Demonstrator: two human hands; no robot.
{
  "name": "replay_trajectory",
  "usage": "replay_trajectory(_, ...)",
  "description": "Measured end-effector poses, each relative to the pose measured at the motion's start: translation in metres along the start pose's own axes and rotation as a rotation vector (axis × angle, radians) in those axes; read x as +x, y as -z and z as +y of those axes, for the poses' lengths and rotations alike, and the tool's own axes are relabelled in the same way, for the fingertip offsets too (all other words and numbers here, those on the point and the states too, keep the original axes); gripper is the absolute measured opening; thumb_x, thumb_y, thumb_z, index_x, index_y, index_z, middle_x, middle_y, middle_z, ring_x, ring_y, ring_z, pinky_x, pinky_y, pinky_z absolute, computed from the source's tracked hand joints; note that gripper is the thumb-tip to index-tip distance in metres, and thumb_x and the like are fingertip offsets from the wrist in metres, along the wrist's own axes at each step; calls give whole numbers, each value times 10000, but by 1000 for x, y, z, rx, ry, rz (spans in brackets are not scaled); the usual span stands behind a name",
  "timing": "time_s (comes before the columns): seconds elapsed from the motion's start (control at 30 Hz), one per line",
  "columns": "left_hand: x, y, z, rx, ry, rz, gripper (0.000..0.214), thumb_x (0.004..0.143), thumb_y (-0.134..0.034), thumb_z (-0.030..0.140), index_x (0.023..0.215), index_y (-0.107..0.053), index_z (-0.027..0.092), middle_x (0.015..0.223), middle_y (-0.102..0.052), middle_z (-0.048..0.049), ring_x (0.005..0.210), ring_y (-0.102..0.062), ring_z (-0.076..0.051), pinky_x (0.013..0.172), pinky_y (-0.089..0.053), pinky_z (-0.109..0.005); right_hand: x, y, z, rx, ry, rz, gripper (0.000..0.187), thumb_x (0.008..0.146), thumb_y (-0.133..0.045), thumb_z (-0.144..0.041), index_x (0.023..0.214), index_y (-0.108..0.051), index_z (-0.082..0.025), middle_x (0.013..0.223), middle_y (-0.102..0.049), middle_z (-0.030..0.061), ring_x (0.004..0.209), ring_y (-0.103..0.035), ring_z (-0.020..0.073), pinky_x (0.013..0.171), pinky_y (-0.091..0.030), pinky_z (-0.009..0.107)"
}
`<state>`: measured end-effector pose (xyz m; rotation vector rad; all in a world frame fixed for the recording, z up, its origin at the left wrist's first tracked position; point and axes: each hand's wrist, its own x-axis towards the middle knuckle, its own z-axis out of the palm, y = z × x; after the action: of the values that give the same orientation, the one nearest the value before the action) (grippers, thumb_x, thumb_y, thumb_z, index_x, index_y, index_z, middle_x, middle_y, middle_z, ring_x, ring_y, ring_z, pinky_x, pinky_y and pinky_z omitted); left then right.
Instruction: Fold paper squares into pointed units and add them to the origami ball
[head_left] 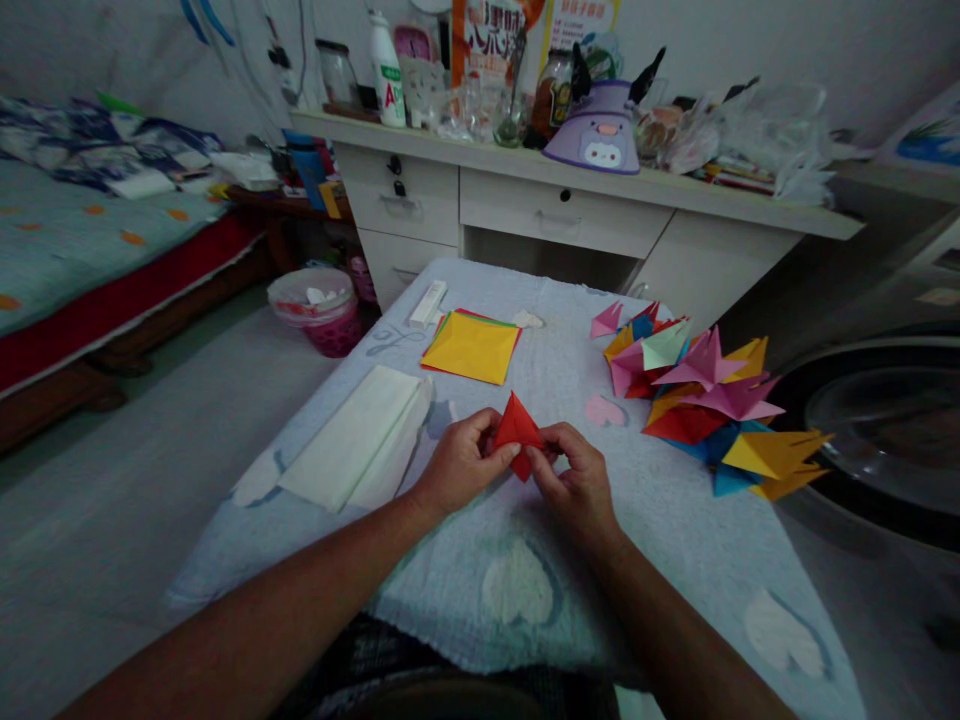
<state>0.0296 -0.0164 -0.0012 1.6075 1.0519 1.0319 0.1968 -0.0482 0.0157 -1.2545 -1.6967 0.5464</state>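
Observation:
A small piece of red origami paper, folded into a pointed diamond shape, is held between both hands above the cloth. My left hand pinches its left side with thumb and fingers. On the opposite side, my right hand grips the lower right edge, thumb in front. Beyond the hands lies a stack of square coloured paper, yellow on top. To the right sits a pile of folded paper figures in pink, red, yellow, blue and pale green.
A heart-patterned cloth covers the table. A pale folded paper packet and a small white box lie on the left. Behind stands a white desk with jars and bags. A pink bin is on the floor, left.

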Motion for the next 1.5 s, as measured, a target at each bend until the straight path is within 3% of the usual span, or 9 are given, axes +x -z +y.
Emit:
replay_trajectory(0.13, -2, 2, 5, -74, 21, -65, 167, 803, -634, 308, 880, -612, 162, 787, -622, -10, 697, -558, -132, 631, -440, -241, -2, -1, -1, -17, -56, 3, 49, 834, -595, -231, 867, -629, -217, 719, -605, -12, 630, -537, 139, 614, -439, 263)
replay_trajectory(0.4, -3, 5, 12, -533, 67, -265, 250, 787, -660, 302, 961, -578, 142, 768, -597, -4, 689, -557, -113, 664, -451, -239, -1, 0, 1, 162, -186, 25, 28, 816, -585, -236, 800, -581, -213, 665, -593, -31, 587, -517, 125, 577, -415, 250)
replay_trajectory(0.8, -3, 6, 12, -419, 78, -270, 275, 776, -734, 331, 925, -620, 131, 846, -627, -32, 764, -575, -128, 705, -438, -256, -4, 0, 1, 268, -159, -33, 40, 836, -599, -239, 839, -576, -207, 707, -592, -26, 617, -535, 124, 594, -438, 250)
replay_trajectory(1.1, -1, 6, 9, -523, 114, -286, 277, 757, -761, 324, 912, -642, 128, 853, -677, -42, 772, -628, -139, 725, -472, -263, -3, 4, -2, 416, -159, -125, 260, 756, -759, -335, 884, -568, -215, 810, -635, 4, 712, -596, 153, 673, -486, 285)
replay_trajectory(1.27, -2, 8, 12, -502, 81, -264, 249, 785, -718, 325, 920, -674, 121, 887, -683, -60, 821, -627, -159, 782, -471, -288, -3, 6, 0, 410, -162, -127, 169, 833, -677, -334, 911, -585, -215, 820, -645, 13, 749, -610, 161, 706, -490, 294)
replay_trajectory(1.5, -2, 11, 14, -330, -6, -179, 167, 849, -591, 281, 852, -670, 134, 778, -620, -33, 732, -558, -147, 719, -435, -287, -6, 5, 3, 402, -167, -102, 112, 867, -589, -296, 944, -579, -215, 829, -628, 12, 728, -593, 156, 690, -480, 291)
